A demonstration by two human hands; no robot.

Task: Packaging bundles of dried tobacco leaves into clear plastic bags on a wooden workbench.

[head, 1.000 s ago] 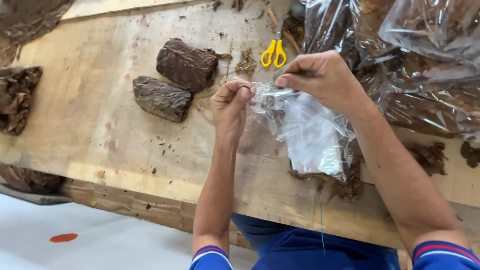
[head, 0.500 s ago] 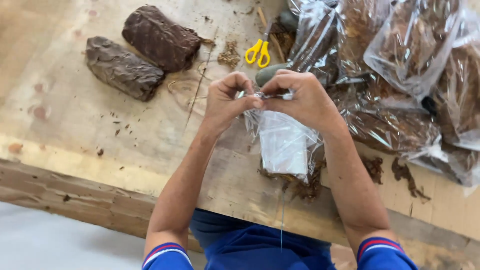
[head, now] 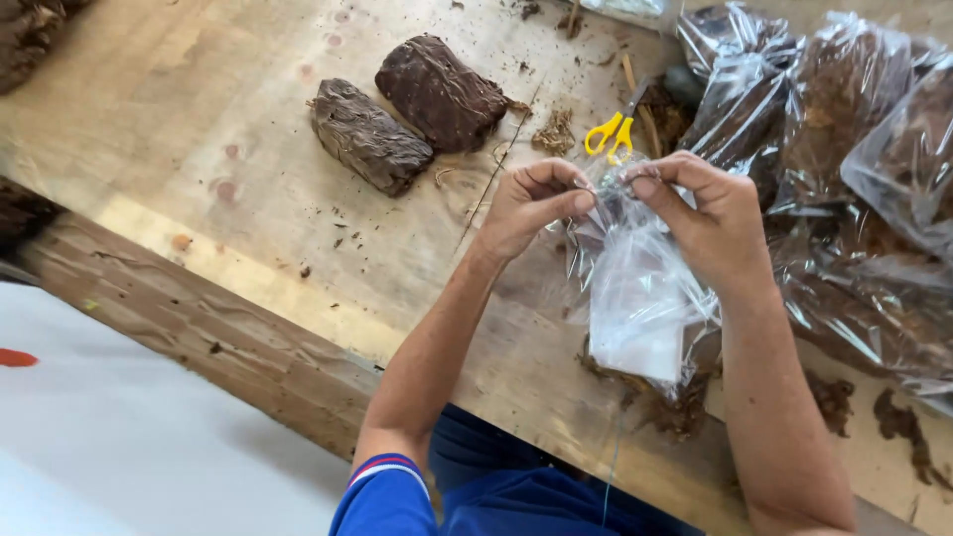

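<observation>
Pinching the gathered neck of the clear plastic bag (head: 640,308) between them, left hand (head: 526,203) and right hand (head: 705,213) hover above the wooden table (head: 228,199) (fingertips clamped tight); bag crinkled, hanging.

Clear plastic bags at the right of the wooden bench

A small clear plastic bag (head: 640,298) with a white rectangular label inside (head: 635,333) hangs near the bench's front edge, its gathered neck pinched between the left hand (head: 531,203) and the right hand (head: 700,213). Behind it and to the right, a heap of larger clear bags (head: 844,149) packed with dark brown leaf covers the bench top, crinkled and glossy. One more clear bag corner (head: 630,8) shows at the top edge.
</observation>
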